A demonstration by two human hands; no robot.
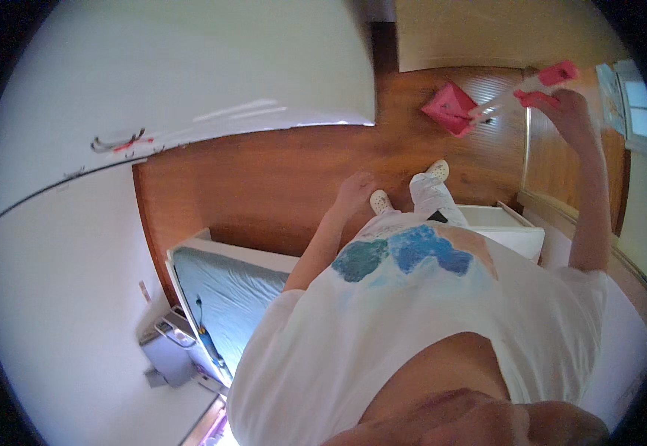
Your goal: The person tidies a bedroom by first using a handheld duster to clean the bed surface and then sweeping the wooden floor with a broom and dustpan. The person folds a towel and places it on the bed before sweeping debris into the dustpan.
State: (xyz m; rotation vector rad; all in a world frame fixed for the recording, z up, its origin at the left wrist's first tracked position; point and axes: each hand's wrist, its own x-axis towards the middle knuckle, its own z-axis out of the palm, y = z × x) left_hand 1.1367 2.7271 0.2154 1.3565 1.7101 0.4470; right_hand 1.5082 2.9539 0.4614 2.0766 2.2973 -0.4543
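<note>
On the right, my right hand point(568, 111) is raised and closed around a pink part of a long, pale handle point(504, 100) with a pink grip at its upper end. A pink dustpan point(450, 108) is at the handle's far end, over the wooden floor; some parts there are blurred, and I cannot tell whether a brush is with it. My left hand point(355, 192) hangs near my left shoe, loosely bent, with no object visible in it.
A large white panel point(234, 72) spans the upper left, and a tan panel point(496, 33) the upper right. A bed with a light blue sheet point(234, 290) stands at lower left. A small white cabinet point(504, 228) is beside my right leg.
</note>
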